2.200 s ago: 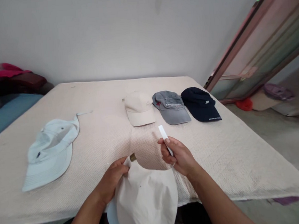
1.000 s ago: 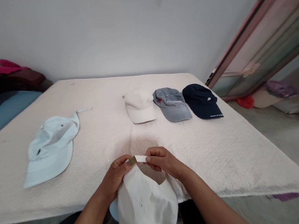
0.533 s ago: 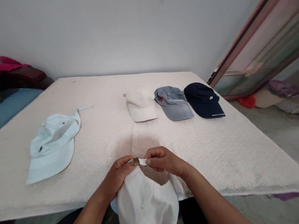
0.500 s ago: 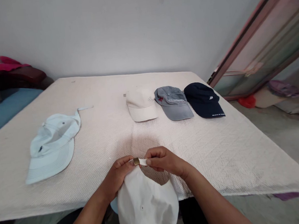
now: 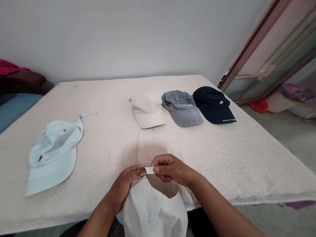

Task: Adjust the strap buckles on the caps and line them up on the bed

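Here, the left hand (image 5: 122, 190), fingers closed, pinches the white cap (image 5: 155, 218) beside its buckle (image 5: 142, 171) at the tabletop's (image 5: 108, 148) near edge, the strap (image 5: 149, 170) running left to right from buckle to the right hand's (image 5: 170, 169) tight pinch.

Five caps (image 5: 155, 218): one at six o'clock, one at nine, three between twelve and two; two hands (image 5: 169, 169) around six; one table (image 5: 107, 145).
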`<state>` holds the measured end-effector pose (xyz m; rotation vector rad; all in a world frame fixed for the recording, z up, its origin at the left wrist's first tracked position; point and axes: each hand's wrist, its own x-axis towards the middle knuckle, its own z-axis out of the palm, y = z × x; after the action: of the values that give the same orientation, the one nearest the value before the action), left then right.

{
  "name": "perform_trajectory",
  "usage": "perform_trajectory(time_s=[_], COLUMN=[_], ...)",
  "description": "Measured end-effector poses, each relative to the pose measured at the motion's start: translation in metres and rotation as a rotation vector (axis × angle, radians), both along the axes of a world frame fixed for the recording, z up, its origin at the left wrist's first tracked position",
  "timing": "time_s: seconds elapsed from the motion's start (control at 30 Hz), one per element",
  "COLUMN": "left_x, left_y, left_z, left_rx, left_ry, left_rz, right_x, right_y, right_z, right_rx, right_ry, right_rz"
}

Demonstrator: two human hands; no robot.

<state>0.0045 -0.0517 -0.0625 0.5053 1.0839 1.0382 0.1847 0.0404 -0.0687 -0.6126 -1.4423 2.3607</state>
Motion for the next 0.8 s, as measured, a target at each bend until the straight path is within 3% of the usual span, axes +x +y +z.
perform_trajectory(time_s=[0.43,0.67,0.8], left_x=[0.0007,-0.0011,0.0001], left_y=[-0.0028,-0.0024,-0.0017], left_z=[-0.0034,-0.0039,-0.0048], left_rx=[0.010,-0.012,-0.007], left_ry=[-0.078,-0.073,-0.031], left_rz=[-0.055,-0.064,-0.047], right_x=[-0.0016,-0.0016,-0.0010], right_y=[-0.0017,-0.0014,-0.0011], right_z=[0.0052,-0.0012,0.0002], right_rx=[-0.002,-0.011,0.002], right_ry=[-0.067,0.028,-0.018], right_rz=[0.081,-0.046,0.026])
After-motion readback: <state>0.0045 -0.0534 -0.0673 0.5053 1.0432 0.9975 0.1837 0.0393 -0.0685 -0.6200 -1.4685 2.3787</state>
